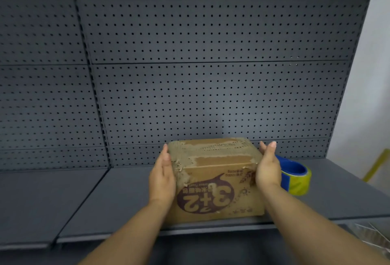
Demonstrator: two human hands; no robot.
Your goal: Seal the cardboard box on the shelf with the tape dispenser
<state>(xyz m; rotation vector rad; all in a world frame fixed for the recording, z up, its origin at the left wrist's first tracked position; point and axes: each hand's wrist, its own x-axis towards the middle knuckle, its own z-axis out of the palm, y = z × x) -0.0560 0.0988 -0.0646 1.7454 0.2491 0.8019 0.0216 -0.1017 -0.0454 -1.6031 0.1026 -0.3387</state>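
Note:
A brown cardboard box (pixel 213 180) with an upside-down "3+2" print stands on the dark grey shelf (pixel 105 201), near its front edge. Its top flaps lie flat and carry torn remains of old tape. My left hand (pixel 162 176) presses flat against the box's left side. My right hand (pixel 268 169) presses against its right side, fingers straight. Just right of the box, partly hidden behind my right hand, sits the tape dispenser (pixel 295 178), a blue holder with a yellowish tape roll.
A dark perforated back panel (pixel 211 74) rises behind the shelf. A vertical upright (pixel 99 106) divides the shelf bay at the left. A pale wall (pixel 371 96) and a yellow object (pixel 377 163) lie to the right.

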